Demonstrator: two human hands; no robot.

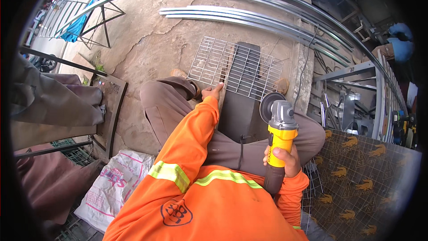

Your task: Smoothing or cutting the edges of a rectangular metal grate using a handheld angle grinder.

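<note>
My right hand (287, 158) is wrapped round the yellow body of an angle grinder (281, 140). The grinder is upright in front of my right thigh, its grey head uppermost and its thin disc (267, 107) facing left. A silver wire mesh panel (209, 60) lies across a dark, box-shaped support (240, 111) between my legs. My left hand (211, 92) is closed at the mesh's near edge, index finger stretched along it beside a narrow wooden strip (226, 69). The disc is close to the mesh's near right corner; whether they touch, I cannot tell.
Long metal channels (232, 13) lie across the concrete beyond the mesh. A grey cable (307, 58) runs on the right, near metal frames (356, 71). A patterned dark board (356, 174) is at my right, a white sack (120, 178) at my left. Another person (399, 47) is at far right.
</note>
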